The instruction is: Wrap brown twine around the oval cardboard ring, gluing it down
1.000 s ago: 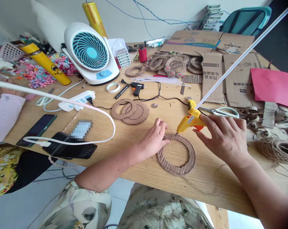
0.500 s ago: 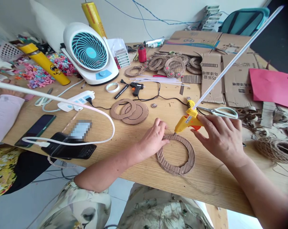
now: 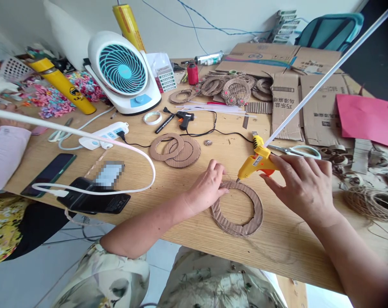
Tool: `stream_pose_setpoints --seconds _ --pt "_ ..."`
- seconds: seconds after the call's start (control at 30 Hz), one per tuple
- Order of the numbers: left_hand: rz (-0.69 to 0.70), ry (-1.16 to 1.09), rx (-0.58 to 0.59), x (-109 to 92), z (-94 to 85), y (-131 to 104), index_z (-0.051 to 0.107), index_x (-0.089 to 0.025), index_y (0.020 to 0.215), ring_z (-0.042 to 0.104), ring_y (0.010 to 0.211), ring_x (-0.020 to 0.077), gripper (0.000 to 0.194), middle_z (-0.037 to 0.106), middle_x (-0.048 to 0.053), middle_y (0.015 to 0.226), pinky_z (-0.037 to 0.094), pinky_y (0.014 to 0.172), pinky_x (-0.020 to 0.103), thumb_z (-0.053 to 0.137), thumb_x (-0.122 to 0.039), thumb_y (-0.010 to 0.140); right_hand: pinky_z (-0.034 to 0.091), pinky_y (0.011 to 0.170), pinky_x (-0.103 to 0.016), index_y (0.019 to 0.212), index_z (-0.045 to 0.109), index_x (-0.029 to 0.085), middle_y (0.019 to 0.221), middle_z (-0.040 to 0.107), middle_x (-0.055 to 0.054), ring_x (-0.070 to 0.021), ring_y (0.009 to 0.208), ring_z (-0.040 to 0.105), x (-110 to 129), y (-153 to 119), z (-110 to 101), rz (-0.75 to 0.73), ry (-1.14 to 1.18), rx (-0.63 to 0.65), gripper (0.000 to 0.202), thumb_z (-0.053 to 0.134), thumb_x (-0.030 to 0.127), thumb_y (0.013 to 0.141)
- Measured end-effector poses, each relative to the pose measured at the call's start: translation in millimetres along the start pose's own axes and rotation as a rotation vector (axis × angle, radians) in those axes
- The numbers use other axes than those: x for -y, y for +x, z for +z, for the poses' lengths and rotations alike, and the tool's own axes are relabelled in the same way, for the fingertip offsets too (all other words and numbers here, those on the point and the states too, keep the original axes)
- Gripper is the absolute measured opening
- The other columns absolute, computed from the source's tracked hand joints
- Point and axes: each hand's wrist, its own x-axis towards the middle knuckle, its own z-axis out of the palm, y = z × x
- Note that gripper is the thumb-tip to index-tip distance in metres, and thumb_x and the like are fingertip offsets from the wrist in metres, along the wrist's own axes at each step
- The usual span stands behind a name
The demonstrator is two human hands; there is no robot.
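My left hand [image 3: 209, 184] pinches the upper left edge of a corrugated cardboard ring [image 3: 257, 210], which lies on the table in front of me. Thin twine runs along the ring's outer edge, and a loose strand shows by my fingertips. In my right hand [image 3: 304, 186] is a yellow hot glue gun [image 3: 254, 162], its fingers wrapped round the handle. The nozzle points down at the top of the ring, touching it or just above; I cannot tell which. A long clear glue stick [image 3: 328, 77] sticks up out of the gun's back.
Behind my left hand lie flat cardboard rings and a disc [image 3: 189, 154]. Scissors [image 3: 298, 150] rest beyond my right hand, a twine coil [image 3: 373, 202] to the right. A white cable [image 3: 116, 143] arcs over phones at left, near another person's sleeve [image 3: 9, 149]. A fan [image 3: 123, 72] stands behind.
The glue gun's nozzle has shifted slightly to the right along the ring's top, with my right hand following. My left hand and the ring stay nearly where they were.
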Motion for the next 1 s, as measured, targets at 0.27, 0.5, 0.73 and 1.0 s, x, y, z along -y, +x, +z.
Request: stream_pose_setpoints --seconds 0.27,0.5,0.73,1.0 --pt "-0.032 0.001 0.020 -2.4 -1.1 2.0 0.046 -0.017 0.104 0.066 0.081 0.0168 0.044 0.047 0.009 0.116 0.059 0.088 0.042 0.079 -0.006 0.076 0.032 0.077 -0.038 0.128 0.059 0.017 0.102 0.072 -0.008 -0.0220 0.081 0.057 -1.0 -0.7 0.3 -0.030 -0.010 0.017 0.042 0.066 0.036 0.091" --pt "-0.043 -0.015 0.021 -1.2 -0.4 1.6 0.046 -0.017 0.103 0.065 0.081 0.0156 0.045 0.046 0.009 0.119 0.059 0.087 0.040 0.079 -0.005 0.075 0.032 0.079 -0.038 0.131 0.057 0.020 0.105 0.073 -0.007 -0.0220 0.081 0.058 -11.5 -4.3 -2.6 -0.054 -0.006 0.044 0.042 0.064 0.037 0.093" --pt "0.000 0.018 0.009 0.1 -0.2 0.3 0.046 -0.019 0.104 0.065 0.084 0.0159 0.044 0.047 0.007 0.117 0.058 0.085 0.037 0.079 -0.009 0.077 0.036 0.084 -0.042 0.131 0.057 0.023 0.110 0.071 -0.011 -0.0261 0.089 0.060 -25.3 -9.1 3.7 0.037 0.059 0.041 0.044 0.065 0.039 0.091" --pt "0.053 0.011 -0.060 0.1 -5.4 3.7 0.048 -0.020 0.101 0.063 0.082 0.0154 0.020 0.058 0.004 0.106 0.054 0.081 0.033 0.062 -0.011 0.089 0.045 0.087 -0.045 0.128 0.058 0.021 0.108 0.067 -0.012 -0.0325 0.100 0.062 -26.1 -21.6 44.4 0.386 0.330 0.162 0.047 0.060 0.049 0.089"
